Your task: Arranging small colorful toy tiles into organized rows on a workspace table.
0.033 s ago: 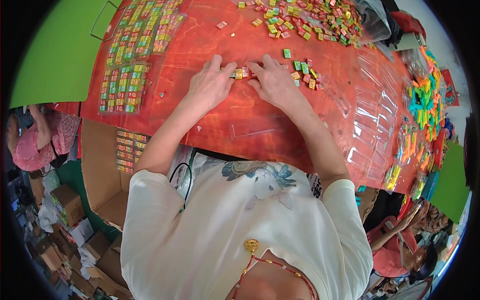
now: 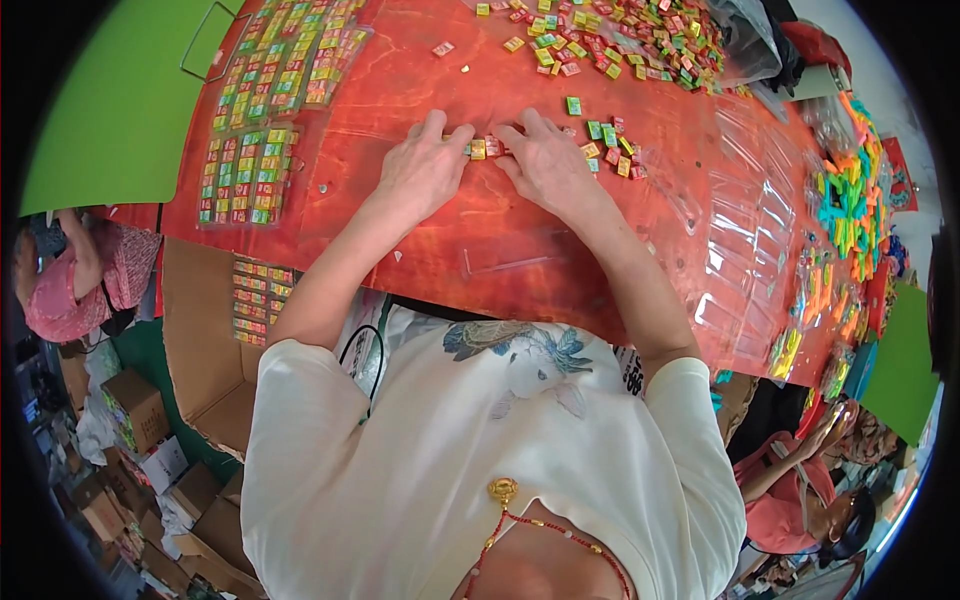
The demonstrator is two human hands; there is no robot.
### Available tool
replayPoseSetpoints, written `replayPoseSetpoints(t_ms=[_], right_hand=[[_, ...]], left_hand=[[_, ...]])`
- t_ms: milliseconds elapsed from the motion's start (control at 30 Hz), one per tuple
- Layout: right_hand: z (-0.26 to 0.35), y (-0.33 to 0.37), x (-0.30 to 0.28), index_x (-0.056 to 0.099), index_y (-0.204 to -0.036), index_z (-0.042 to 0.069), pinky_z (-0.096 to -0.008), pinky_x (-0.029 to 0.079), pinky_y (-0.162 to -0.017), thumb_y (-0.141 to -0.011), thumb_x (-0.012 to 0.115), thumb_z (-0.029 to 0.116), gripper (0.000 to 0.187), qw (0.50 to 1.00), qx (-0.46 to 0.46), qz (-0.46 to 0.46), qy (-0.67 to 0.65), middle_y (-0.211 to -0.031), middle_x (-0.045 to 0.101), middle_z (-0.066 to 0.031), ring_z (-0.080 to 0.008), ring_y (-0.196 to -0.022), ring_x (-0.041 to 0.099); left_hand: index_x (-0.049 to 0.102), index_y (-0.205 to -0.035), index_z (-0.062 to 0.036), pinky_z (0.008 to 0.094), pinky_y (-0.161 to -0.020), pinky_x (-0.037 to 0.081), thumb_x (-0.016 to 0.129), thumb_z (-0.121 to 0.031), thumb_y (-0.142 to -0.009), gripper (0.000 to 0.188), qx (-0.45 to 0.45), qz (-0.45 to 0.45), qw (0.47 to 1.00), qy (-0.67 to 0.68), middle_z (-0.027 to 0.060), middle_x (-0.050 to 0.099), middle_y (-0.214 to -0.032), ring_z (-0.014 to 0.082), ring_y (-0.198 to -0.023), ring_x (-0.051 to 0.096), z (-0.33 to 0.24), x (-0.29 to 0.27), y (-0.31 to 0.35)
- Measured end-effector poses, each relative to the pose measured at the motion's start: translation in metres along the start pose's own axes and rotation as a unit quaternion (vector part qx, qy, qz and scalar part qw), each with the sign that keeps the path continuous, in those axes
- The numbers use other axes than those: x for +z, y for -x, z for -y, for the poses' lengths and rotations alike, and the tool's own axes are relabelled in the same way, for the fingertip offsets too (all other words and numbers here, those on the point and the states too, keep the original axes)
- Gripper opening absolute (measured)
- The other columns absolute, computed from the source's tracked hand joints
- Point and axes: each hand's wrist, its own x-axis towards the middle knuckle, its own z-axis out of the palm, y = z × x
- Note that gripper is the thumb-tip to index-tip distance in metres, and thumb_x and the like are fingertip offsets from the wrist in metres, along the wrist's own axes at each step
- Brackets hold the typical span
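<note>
A short row of tiny coloured boxes [image 2: 479, 149], with yellow and red ones showing, lies on the red tabletop between my two hands. My left hand [image 2: 425, 168] is closed at the row's left end, fingers bent down onto the table. At the other end my right hand [image 2: 545, 165] has its fingers curled over the boxes in the same way. The fingers and the backs of the hands hide the outer boxes of the row. Just right of my right hand is a small loose group of boxes [image 2: 610, 137] in green, yellow and red.
At the far right, a large heap of tiny boxes [image 2: 650, 45] spills beside a clear plastic bag [image 2: 745, 45]. Filled clear trays [image 2: 245, 178] stand at the left. Clear plastic trays [image 2: 745, 245] lie on the right, near bright plastic pieces [image 2: 850, 205]. A cardboard box [image 2: 205, 340] is below the table's left edge.
</note>
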Motion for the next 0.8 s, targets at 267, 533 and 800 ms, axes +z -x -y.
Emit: replayPoseSetpoints(t_ms=[267, 533, 800], right_hand=[[0.009, 0.027, -0.009, 0.065, -0.102, 0.006, -0.0442, 0.054, -0.077, -0.087, 0.072, 0.015, 0.02, 0.998, -0.008, -0.051, -0.032, -0.097, 0.055, -0.0143, -0.0344, -0.091, 0.063], [0.039, 0.113, -0.039, 0.065, -0.118, 0.005, -0.0417, 0.055, -0.084, -0.083, 0.075, 0.007, 0.036, 0.996, 0.016, 0.035, -0.078, -0.113, 0.058, -0.0139, -0.0344, -0.101, 0.063], [0.031, 0.134, -0.049, 0.061, -0.128, 0.007, -0.0415, 0.055, -0.086, -0.083, 0.075, 0.005, 0.047, 0.99, 0.066, -0.003, -0.125, -0.118, 0.057, -0.0145, -0.0348, -0.103, 0.064]], left_hand=[[0.059, -0.117, -0.01, 0.05, -0.073, 0.058, 0.067, -0.015, -0.09, 0.028, -0.005, 0.004, 0.999, 0.051, 0.0178, 0.053, -0.107, 0.0396, -0.098, 0.065, -0.025, -0.014, 0.02], [0.058, -0.125, -0.0059, 0.0469, -0.066, 0.059, 0.067, -0.015, -0.088, 0.038, 0.052, 0.054, 0.994, 0.08, 0.017, 0.05, -0.099, 0.0355, -0.086, 0.065, -0.079, -0.007, 0.089], [0.051, -0.141, -0.0073, 0.0459, -0.074, 0.057, 0.063, -0.014, -0.094, 0.048, -0.022, 0.072, 0.971, 0.229, 0.0203, 0.051, -0.124, 0.0399, -0.1, 0.065, -0.069, -0.019, 0.097]])
